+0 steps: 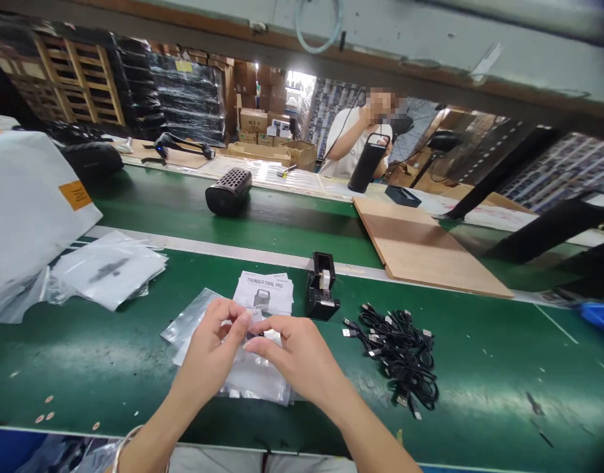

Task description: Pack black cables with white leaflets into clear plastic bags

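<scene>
My left hand (218, 345) is closed in a pinch at the upper edge of a clear plastic bag (262, 381) on the green work surface. Close beside it, my right hand (302, 348) has thumb and forefinger curled together around a small dark thing at the bag's mouth, mostly hidden by the fingers. More clear bags (191, 322) lie under and left of my hands. Just beyond the fingertips rests a stack of printed leaflets (280, 289) reading "THUNDER TRAIL PRO". To the right lies a pile of black USB cables (400, 355).
A black tape dispenser (322, 289) stands past my right hand. Flat bags (109, 269) lie at left by a white sack (31, 210). Across the green belt are a black speaker (228, 192), a wooden board (425, 249) and a person (346, 141) near a tall black speaker (368, 164).
</scene>
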A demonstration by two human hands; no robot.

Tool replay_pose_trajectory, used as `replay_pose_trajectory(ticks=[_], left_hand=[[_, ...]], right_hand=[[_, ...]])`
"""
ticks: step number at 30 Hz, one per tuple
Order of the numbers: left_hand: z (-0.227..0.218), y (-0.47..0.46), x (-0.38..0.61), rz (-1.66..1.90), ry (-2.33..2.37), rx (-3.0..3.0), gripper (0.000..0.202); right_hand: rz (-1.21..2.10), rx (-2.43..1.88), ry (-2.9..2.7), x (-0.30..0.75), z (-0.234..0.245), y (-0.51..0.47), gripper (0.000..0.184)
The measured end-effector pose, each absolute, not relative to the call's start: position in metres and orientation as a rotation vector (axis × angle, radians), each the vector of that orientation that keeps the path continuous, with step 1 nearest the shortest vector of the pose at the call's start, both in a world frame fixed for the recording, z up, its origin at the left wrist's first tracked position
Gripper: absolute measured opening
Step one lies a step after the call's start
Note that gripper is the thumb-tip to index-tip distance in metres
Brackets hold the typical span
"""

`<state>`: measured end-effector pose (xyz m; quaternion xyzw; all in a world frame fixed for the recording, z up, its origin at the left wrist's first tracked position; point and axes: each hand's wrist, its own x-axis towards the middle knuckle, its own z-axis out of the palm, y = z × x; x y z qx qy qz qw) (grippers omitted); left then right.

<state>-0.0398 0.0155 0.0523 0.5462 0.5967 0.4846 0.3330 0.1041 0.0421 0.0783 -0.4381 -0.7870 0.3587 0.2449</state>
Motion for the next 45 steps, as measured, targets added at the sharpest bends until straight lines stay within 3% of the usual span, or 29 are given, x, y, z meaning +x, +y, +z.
replay_pose_trajectory(ticks=[2, 8, 14, 16, 20, 25, 29, 30, 35, 38, 45], left_hand=[[0.063, 0.019, -0.048, 1.323, 1.573, 1.431, 0.023], [0.064, 0.022, -0.067, 1.504, 1.506, 1.21, 0.028], [0.055, 0.021, -0.067, 1.216, 1.011, 1.002, 0.071], [0.052, 0.02, -0.062, 1.137, 0.908, 0.957, 0.065], [0.052, 0.017, -0.051, 1.129, 1.0, 1.02, 0.022], [0.055, 0.012, -0.043, 1.215, 1.102, 1.115, 0.021], [0.05, 0.014, -0.036, 1.287, 1.232, 1.07, 0.019], [0.048, 0.015, -0.034, 1.311, 1.287, 1.063, 0.019], [0.043, 0.018, -0.03, 1.45, 1.653, 1.112, 0.017], [0.043, 0.019, -0.033, 1.393, 1.569, 1.178, 0.019], [0.042, 0.019, -0.033, 1.202, 1.451, 1.225, 0.027]], right_hand=[[0.944, -1.117, -2.245, 0.101, 0.099, 0.053, 0.011], [0.974, -0.801, -2.339, 0.095, 0.159, 0.077, 0.014], [1.123, -0.659, -2.533, 0.11, 0.181, 0.081, 0.012], [1.169, -0.649, -2.588, 0.119, 0.18, 0.081, 0.013], [1.112, -0.693, -2.678, 0.141, 0.174, 0.076, 0.01], [1.102, -0.858, -2.327, 0.167, 0.142, 0.059, 0.007], [1.209, -1.08, -1.901, 0.165, 0.097, 0.04, 0.066], [1.256, -1.129, -1.844, 0.16, 0.087, 0.035, 0.071], [1.256, -1.301, -1.628, 0.135, 0.056, 0.025, 0.022], [1.338, -1.19, -1.539, 0.134, 0.054, 0.034, 0.034], [1.388, -1.139, -1.473, 0.144, 0.053, 0.046, 0.03]])
